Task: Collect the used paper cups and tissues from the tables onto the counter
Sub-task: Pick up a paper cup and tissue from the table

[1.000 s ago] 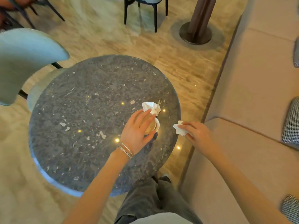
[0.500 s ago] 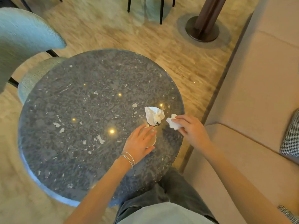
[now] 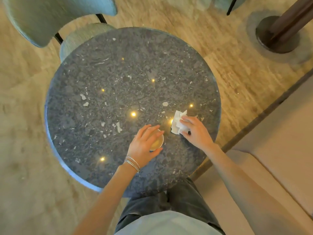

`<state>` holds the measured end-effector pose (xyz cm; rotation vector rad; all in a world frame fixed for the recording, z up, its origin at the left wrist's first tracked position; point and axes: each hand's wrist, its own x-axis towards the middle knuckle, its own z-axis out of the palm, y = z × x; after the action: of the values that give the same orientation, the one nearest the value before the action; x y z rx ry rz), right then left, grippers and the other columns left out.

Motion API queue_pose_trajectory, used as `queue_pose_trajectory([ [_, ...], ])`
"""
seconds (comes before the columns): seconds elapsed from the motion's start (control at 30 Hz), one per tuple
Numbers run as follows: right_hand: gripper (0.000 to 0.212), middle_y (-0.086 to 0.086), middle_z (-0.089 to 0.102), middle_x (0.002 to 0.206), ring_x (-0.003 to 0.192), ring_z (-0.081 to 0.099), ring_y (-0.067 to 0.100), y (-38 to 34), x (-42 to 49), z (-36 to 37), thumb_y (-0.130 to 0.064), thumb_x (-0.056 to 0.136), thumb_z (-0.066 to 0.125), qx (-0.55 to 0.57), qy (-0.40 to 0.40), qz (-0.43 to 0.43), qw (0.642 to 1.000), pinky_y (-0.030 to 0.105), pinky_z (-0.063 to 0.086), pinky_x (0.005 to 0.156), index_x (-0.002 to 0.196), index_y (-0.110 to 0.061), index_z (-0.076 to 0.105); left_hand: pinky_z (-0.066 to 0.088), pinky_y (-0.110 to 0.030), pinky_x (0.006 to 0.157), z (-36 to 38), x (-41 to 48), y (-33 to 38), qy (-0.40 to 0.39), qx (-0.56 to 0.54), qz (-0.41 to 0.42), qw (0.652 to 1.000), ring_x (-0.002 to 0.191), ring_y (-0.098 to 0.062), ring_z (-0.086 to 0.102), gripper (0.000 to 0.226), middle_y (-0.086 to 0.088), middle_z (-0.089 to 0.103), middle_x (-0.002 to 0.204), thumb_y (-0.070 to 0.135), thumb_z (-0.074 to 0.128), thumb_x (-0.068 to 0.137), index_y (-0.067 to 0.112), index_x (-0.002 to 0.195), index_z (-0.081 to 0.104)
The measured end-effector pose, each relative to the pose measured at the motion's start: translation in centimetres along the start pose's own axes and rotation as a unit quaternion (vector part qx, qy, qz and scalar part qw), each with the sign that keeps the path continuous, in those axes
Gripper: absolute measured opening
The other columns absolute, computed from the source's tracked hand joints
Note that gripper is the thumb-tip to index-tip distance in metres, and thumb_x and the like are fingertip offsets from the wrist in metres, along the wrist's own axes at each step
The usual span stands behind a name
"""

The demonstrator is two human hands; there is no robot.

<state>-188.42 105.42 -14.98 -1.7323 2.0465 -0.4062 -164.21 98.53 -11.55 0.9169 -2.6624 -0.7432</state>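
Note:
A round dark speckled stone table (image 3: 108,78) fills the middle of the head view. My left hand (image 3: 144,146) grips a paper cup (image 3: 157,142) from above; the cup stands on the table near its front right edge and shows a pale inside. My right hand (image 3: 196,131) lies over crumpled white tissue (image 3: 177,122) on the table just right of the cup, fingers curled onto it. Whether one or two tissues are under the hand is unclear.
A pale green chair (image 3: 50,19) is tucked in at the table's far left. A beige sofa (image 3: 279,141) runs along the right. A dark pole base (image 3: 277,38) stands on the floor at far right. Another chair's leg (image 3: 230,7) shows at the top.
My right hand, holding a small tissue, moved left onto the table and came down on the larger crumpled tissue. The left hand stayed on the cup. The camera shifted over the table.

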Motion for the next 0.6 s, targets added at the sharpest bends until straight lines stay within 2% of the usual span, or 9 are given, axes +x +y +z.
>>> queue_pose_trajectory([
  [0.07,0.051,0.007,0.05,0.135,0.124,0.043,0.025,0.5,-0.4,0.2,-0.03,0.079,0.07,0.017,-0.032,-0.005,0.999,0.042,0.04,0.103,0.123,-0.007,0.057,0.045,-0.04,0.095,0.1,0.0,0.4,0.012,-0.006,-0.013,1.0,0.121,-0.029,0.043,0.049,-0.002,0.052,0.131,0.044,0.055,0.081,0.024,0.125,0.048],
  [0.13,0.05,0.006,0.051,0.134,0.123,0.045,0.024,0.7,-0.8,0.1,-0.036,0.082,0.066,0.024,-0.027,-0.019,0.999,0.038,0.041,0.1,0.122,-0.008,0.059,0.043,-0.038,0.096,0.2,0.1,0.6,0.019,-0.007,-0.02,1.0,0.122,-0.027,0.042,0.049,-0.002,0.051,0.132,0.044,0.055,0.081,0.024,0.125,0.049],
  [0.27,0.035,0.004,0.059,0.124,0.114,0.046,0.016,0.5,-1.7,0.6,-0.021,0.077,0.073,0.039,0.015,-0.008,0.999,0.036,0.052,0.087,0.11,-0.01,0.067,0.044,-0.037,0.093,0.2,-0.3,0.9,0.021,-0.008,-0.036,0.999,0.125,-0.025,0.038,0.051,-0.002,0.049,0.134,0.044,0.059,0.079,0.026,0.125,0.048],
  [0.37,0.031,0.002,0.065,0.112,0.104,0.044,0.01,-0.1,-2.6,1.1,-0.007,0.066,0.079,0.038,0.04,-0.003,0.998,0.028,0.052,0.074,0.096,-0.011,0.071,0.048,-0.039,0.086,0.2,-0.5,1.3,0.03,-0.023,-0.06,0.997,0.123,-0.025,0.037,0.057,-0.004,0.047,0.136,0.037,0.07,0.074,0.028,0.125,0.048],
  [0.5,0.028,-0.002,0.067,0.106,0.102,0.044,0.009,-0.7,-3.6,1.5,-0.005,0.067,0.078,0.023,0.044,0.006,0.999,0.03,0.056,0.061,0.092,-0.017,0.072,0.052,-0.039,0.077,0.2,-0.5,1.4,0.025,-0.035,-0.063,0.997,0.121,-0.028,0.039,0.063,-0.007,0.046,0.136,0.026,0.079,0.069,0.028,0.124,0.049],
  [0.6,0.027,-0.004,0.067,0.107,0.1,0.046,0.007,-1.3,-5.0,1.5,-0.008,0.07,0.076,0.043,0.042,0.035,0.998,0.031,0.055,0.064,0.094,-0.021,0.073,0.056,-0.043,0.07,0.1,-0.4,1.4,0.011,-0.028,-0.052,0.998,0.117,-0.027,0.04,0.063,-0.007,0.047,0.133,0.026,0.079,0.068,0.03,0.123,0.048],
])
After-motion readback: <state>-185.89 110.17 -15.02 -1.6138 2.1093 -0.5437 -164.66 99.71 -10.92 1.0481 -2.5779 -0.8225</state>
